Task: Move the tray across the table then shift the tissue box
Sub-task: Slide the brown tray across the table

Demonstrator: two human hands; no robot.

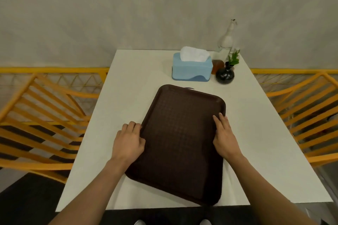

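Both hands grip the brown tray, the left hand [128, 140] on its left rim and the right hand [224, 136] on its right. The white tabletop [128, 86] carries the tray [180, 142], skewed near the front edge. The blue tissue box [192, 68] stands beyond it, beside a black vase [225, 75]

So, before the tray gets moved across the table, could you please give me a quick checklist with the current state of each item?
1. Left hand on the tray: ok, it rests on the left edge.
2. Right hand on the tray: ok, it lies along the right edge.
3. Firm grip under the rim: cannot tell, the fingertips are hidden or lie flat.
4. Tray empty: ok, nothing lies on it.
5. Path ahead: not ok, the tissue box and black vase stand just beyond the far edge.
6. Tray fully on the table: not ok, its near corner reaches the table's front edge.
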